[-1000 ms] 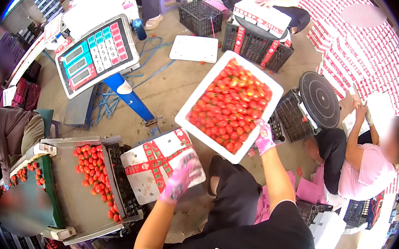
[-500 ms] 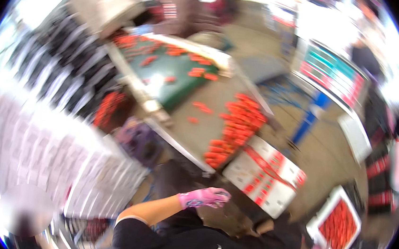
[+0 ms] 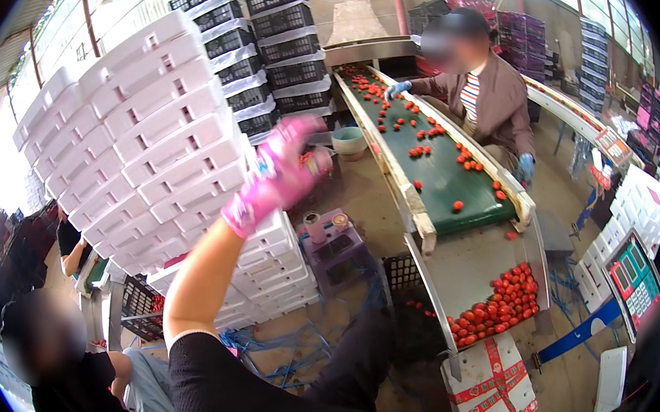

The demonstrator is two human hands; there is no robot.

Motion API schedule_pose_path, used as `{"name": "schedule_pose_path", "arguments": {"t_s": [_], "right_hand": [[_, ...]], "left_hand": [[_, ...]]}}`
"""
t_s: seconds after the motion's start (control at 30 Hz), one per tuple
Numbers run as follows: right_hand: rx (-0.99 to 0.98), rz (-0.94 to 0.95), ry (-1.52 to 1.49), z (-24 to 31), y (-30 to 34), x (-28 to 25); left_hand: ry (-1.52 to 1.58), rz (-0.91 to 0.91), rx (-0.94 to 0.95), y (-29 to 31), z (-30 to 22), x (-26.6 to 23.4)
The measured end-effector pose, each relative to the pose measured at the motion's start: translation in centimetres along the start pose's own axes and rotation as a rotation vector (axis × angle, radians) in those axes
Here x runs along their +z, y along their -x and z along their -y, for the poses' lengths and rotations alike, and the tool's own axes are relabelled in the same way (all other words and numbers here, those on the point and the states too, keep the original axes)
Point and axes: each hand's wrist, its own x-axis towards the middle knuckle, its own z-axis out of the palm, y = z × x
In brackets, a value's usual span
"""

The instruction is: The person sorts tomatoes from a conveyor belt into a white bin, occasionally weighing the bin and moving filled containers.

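My left hand [image 3: 278,174], in a pink patterned glove, is raised in front of the stacked white foam boxes [image 3: 154,112]. Its fingers are spread and blurred by motion, and nothing shows in its grasp. My right hand does not show; a small pinkish patch at the bottom edge is too unclear to name. Red cherry tomatoes [image 3: 498,307] are heaped at the low end of a metal chute [image 3: 450,267]. Just below the chute sits a white box [image 3: 487,388] wrapped in red printed tape.
More tomatoes lie on a green conveyor belt [image 3: 449,185], where a co-worker [image 3: 488,102] in blue gloves sits. Black crates [image 3: 285,41] rise behind the foam boxes. A scale [image 3: 633,283] stands at right. Another person [image 3: 58,355] is at lower left. Blue straps [image 3: 293,360] litter the floor.
My view has swung left. My left hand has risen from near my lap to the white stack. My right hand and the tray of tomatoes beside it have left view.
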Motion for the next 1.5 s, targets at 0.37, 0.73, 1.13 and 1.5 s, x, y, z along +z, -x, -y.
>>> {"name": "schedule_pose_path", "arguments": {"t_s": [0.37, 0.73, 1.13, 1.5], "right_hand": [[-0.222, 0.158, 0.104, 9.6, 3.0, 2.0], [-0.286, 0.199, 0.229, 12.9, 6.2, 1.1], [-0.339, 0.312, 0.191, 17.3, 7.8, 0.1], [-0.458, 0.445, -0.196, 30.0, 10.5, -2.6]], "left_hand": [[-0.98, -0.357, -0.577, -9.2, 17.5, -23.1], [-1.172, -0.065, -0.739, -10.8, 19.0, -24.3], [-1.143, -0.068, -0.6, -11.2, 19.2, -24.6], [-0.689, -0.224, 0.325, -12.0, 2.5, -9.2]]}}
